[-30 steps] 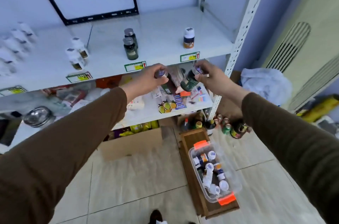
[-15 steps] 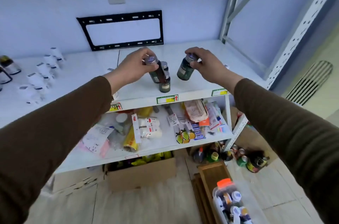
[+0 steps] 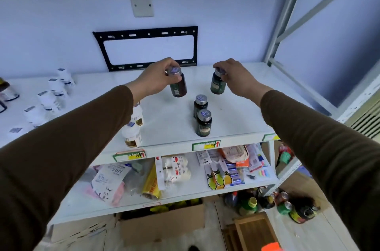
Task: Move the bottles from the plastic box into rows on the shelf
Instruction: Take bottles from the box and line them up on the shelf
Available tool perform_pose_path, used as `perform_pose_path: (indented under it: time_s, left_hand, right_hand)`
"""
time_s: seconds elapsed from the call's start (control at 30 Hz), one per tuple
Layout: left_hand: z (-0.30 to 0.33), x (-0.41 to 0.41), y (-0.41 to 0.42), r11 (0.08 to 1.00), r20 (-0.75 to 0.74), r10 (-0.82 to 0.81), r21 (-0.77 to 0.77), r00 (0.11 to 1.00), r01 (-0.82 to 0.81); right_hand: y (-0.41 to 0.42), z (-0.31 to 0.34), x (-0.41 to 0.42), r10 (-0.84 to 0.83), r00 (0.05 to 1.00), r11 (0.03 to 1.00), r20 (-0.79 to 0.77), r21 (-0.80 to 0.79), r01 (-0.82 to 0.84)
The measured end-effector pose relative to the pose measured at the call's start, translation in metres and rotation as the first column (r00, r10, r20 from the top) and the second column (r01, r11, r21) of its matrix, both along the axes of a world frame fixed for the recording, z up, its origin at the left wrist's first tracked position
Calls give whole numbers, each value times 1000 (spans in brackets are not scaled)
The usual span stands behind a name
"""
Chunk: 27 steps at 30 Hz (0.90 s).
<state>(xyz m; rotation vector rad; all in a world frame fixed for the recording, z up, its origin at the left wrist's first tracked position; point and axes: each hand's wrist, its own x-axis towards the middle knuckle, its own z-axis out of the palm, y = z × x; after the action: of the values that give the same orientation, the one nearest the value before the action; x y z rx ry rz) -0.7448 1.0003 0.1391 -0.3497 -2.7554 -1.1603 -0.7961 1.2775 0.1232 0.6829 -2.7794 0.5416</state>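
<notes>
1. Left hand (image 3: 153,81), centre of the frame: fingers curled over the cap of a dark reddish-brown bottle (image 3: 178,86), gripping it from above. The bottle is tilted, and whether its base touches the shelf (image 3: 236,107) is hard to tell.

2. Right hand (image 3: 236,78), just right of centre: fingertips pinch the cap of a dark green bottle (image 3: 218,85), also from the top. It looks close to the shelf surface; contact is not clear.

3. Two more dark green bottles (image 3: 202,115) with grey caps stand upright in a short file below the two hands, one behind the other, running toward the front edge above a price tag (image 3: 206,145).

4. Left of those, two white bottles (image 3: 134,127) stand near the front edge, partly behind the left sleeve. Further white bottles (image 3: 55,90) line up in the left part of the frame, blurred.

5. The plastic box is almost out of shot; only an orange latch (image 3: 270,247) peeps in at the bottom edge, and I judge that to be its clasp.

6. Step in hand, as I read it: placing, both bottles arriving at once at the back of the shelf.

7. The next move calls for righting the tilted brown bottle, setting each one down flat and in line behind a matching file, then letting go of the caps without nudging the standing pair. The green one belongs behind the two green ones; the brown seems to start a file of its own.
</notes>
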Motion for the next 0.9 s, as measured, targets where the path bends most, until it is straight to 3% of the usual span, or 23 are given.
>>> perform_pose_path:
  time_s: [0.47,0.9]
  left_hand:
    - [-37,-89,-15,996,91,2,-87,996,6]
    - [-50,-122,-15,995,135,-16,-98,991,29]
  right_hand:
    - [-48,-42,-80,289,904,953,315,-7,-302]
    - [-48,-54,-81,285,885,958,368,-72,-279]
